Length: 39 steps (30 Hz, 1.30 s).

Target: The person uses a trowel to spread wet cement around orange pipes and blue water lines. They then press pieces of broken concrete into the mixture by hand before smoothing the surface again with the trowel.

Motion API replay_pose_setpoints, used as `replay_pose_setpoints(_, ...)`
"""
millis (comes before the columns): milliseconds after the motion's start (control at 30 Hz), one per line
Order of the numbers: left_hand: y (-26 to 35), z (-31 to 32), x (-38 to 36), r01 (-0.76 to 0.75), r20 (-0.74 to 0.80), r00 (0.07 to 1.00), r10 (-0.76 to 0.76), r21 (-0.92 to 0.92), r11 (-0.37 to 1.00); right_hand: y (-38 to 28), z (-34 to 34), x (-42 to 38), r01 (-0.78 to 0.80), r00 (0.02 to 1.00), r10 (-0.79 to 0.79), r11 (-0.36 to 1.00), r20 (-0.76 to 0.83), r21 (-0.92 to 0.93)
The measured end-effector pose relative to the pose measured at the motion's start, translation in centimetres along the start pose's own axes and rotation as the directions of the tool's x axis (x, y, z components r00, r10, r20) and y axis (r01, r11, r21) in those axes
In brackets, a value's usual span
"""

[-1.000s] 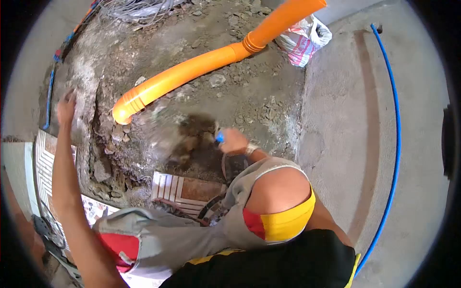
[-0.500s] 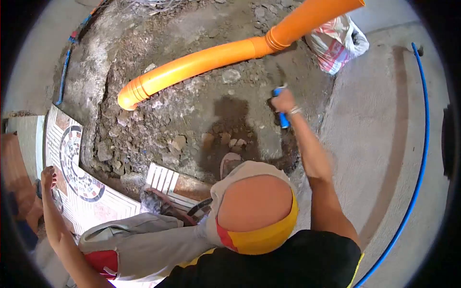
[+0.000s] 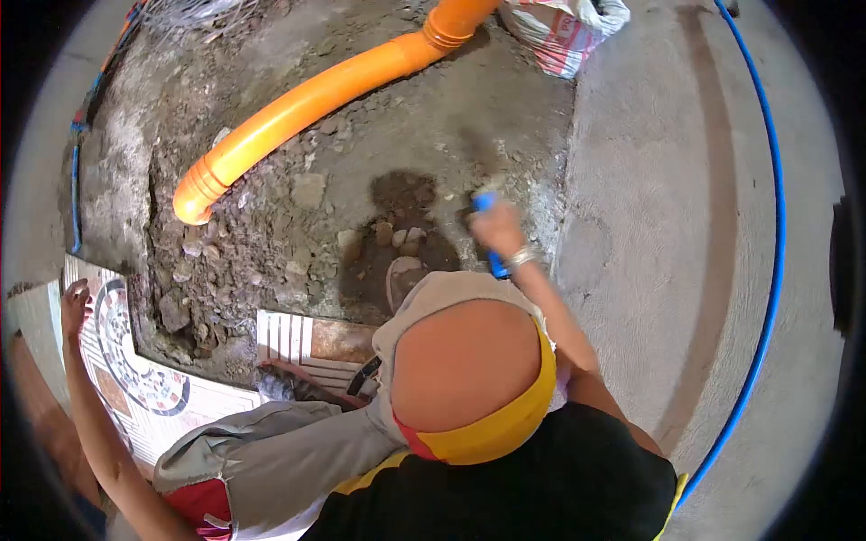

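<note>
right hand (image 3: 498,230) gripping blue-handled tool (image 3: 492,236), near rubble edge

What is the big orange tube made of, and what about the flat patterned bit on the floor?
The orange pipe looks like smooth plastic: even bright colour, a slight sheen, and a ribbed moulded collar at its open end. The patterned floor tile under the left hand looks like glazed ceramic, with a flat printed design and straight broken edges, though the glaze is hard to confirm.
</note>
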State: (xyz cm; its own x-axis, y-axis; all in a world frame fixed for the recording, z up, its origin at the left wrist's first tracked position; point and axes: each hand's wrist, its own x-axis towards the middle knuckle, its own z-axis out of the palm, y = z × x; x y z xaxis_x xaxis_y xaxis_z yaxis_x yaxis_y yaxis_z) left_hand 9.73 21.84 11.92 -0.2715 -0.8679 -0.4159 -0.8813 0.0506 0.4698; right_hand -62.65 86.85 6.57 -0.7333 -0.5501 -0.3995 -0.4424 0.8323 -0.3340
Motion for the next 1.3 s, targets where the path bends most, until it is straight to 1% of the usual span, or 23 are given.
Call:
replay_pose_setpoints(33, -2.4, -0.4, -1.1, 0.020, 0.009, 1.000, -0.020, 0.003, 1.000, 4.1, 0.2, 1.7, -0.058, 0.964, 0.046, 0.997, -0.263, -0.041)
replay_pose_setpoints(100, -8.6, -0.8, -2.3, -0.048, 0.061, 0.997, 0.047, 0.020, 0.999, 6.8, -1.0, 2.4, -0.192, 0.971, 0.201, 0.978, -0.128, 0.080)
replay_pose_setpoints(167, -7.4, -0.7, -6.3, 0.030, 0.164, 0.984, -0.067, 0.219, 0.975, 5.1, 4.2, 2.5, -0.117, 0.987, 0.135, 0.977, -0.090, 0.180)
replay_pose_setpoints(200, -6.8, -0.3, -7.9, -0.058, 0.169, 0.986, 0.014, 0.259, 0.964, 0.5, 4.9, -0.2, -0.132, 0.987, 0.155, 0.935, -0.044, 0.329)
replay_pose_setpoints(233, -7.1, 1.3, -8.5, 0.049, 0.085, 0.995, -0.056, 0.080, 0.996, -4.7, 5.2, -3.0, -0.155, 0.985, 0.175, 0.870, 0.002, 0.468)
replay_pose_setpoints(267, -7.1, 2.8, -9.0, 0.152, 0.077, 0.987, -0.142, -0.147, 0.977, -6.0, 8.5, -2.6, -0.273, 0.962, 0.250, 0.910, 0.112, 0.312)
replay_pose_setpoints(333, -5.3, 4.7, -9.7, 0.272, 0.185, 0.952, -0.243, -0.153, 0.950, -12.8, 10.5, -5.5, 0.068, 0.998, -0.067, 0.976, -0.013, 0.207)
replay_pose_setpoints(400, -5.8, 6.1, -8.6, 0.069, 0.279, 0.957, -0.079, 0.046, 0.997, -15.7, 12.5, -5.8, 0.064, 0.939, -0.157, 0.954, 0.305, 0.293)
replay_pose_setpoints(500, 0.7, 7.2, -10.4, -0.040, 0.225, 0.974, 0.028, 0.052, 0.998, -17.4, 9.2, -5.1, 0.192, 0.889, -0.285, 0.943, 0.358, 0.273)
replay_pose_setpoints(567, 4.8, 8.2, -13.2, -0.106, 0.132, 0.986, 0.104, 0.010, 0.994, -13.9, 7.9, -0.9, 0.324, 0.923, -0.368, 0.899, 0.109, 0.294)
replay_pose_setpoints(600, 6.7, 8.5, -15.0, -0.125, 0.135, 0.983, 0.123, 0.008, 0.992, -15.9, 3.3, 0.1, -0.057, 0.971, -0.059, 0.884, 0.232, 0.464)
replay_pose_setpoints(667, 7.0, 9.8, -17.2, -0.146, 0.153, 0.979, 0.137, 0.048, 0.988, -12.2, 4.2, 6.3, -0.104, 0.988, -0.017, 0.664, 0.155, 0.741)
replay_pose_setpoints(733, 4.3, 14.0, -17.7, -0.133, 0.059, 0.988, 0.144, -0.156, 0.979, -14.4, 5.1, 9.2, -0.138, 0.977, -0.026, 0.675, 0.210, 0.724)
replay_pose_setpoints(800, 0.6, 16.0, -17.6, 0.063, 0.317, 0.947, 0.045, -0.324, 0.944, -17.8, 8.0, 8.5, -0.160, 0.972, -0.028, 0.650, 0.234, 0.743)
replay_pose_setpoints(833, 2.0, 15.8, -18.1, -0.248, 0.326, 0.929, 0.175, 0.198, 0.948, -19.8, 9.7, 6.6, -0.146, 0.957, -0.084, 0.686, 0.277, 0.713)
replay_pose_setpoints(867, 1.7, 15.9, -17.8, -0.180, 0.343, 0.934, 0.096, 0.222, 0.958, -21.2, 12.2, 4.8, -0.076, 0.959, -0.135, 0.722, 0.248, 0.688)
replay_pose_setpoints(933, 1.6, 15.9, -16.2, -0.115, 0.355, 0.934, 0.020, 0.248, 0.962, -24.8, 14.3, -0.2, -0.213, 0.918, -0.129, 0.634, 0.374, 0.744)
replay_pose_setpoints(1000, 3.8, 16.4, -14.9, 0.158, 0.286, 0.955, -0.074, -0.281, 0.947, -25.0, 17.7, -3.3, -0.195, 0.891, -0.191, 0.659, 0.412, 0.727)
replay_pose_setpoints(1100, 10.4, 16.5, -13.3, 0.006, 0.337, 0.941, 0.037, -0.128, 0.992, -23.3, 22.5, -6.1, 0.132, 0.922, -0.321, 0.788, 0.218, 0.601)
replay_pose_setpoints(1167, 8.8, 17.8, -10.4, -0.019, 0.418, 0.897, 0.140, -0.280, 0.960, -27.0, 15.0, -7.5, 0.290, 0.744, -0.506, 0.833, 0.436, 0.472)
replay_pose_setpoints(1200, 9.2, 18.5, -9.7, -0.022, 0.427, 0.892, 0.146, -0.281, 0.959, -26.8, 13.5, -7.5, 0.274, 0.772, -0.482, 0.840, 0.414, 0.468)
replay_pose_setpoints(1267, 13.2, 18.6, -12.2, -0.269, 0.275, 0.933, 0.232, 0.105, 0.958, -24.3, 9.9, -6.5, 0.329, 0.613, -0.539, 0.839, 0.578, 0.434)
replay_pose_setpoints(1300, 10.9, 19.5, -11.2, -0.140, 0.351, 0.917, 0.187, -0.154, 0.978, -22.0, 7.7, -6.5, 0.278, 0.681, -0.477, 0.871, 0.556, 0.406)
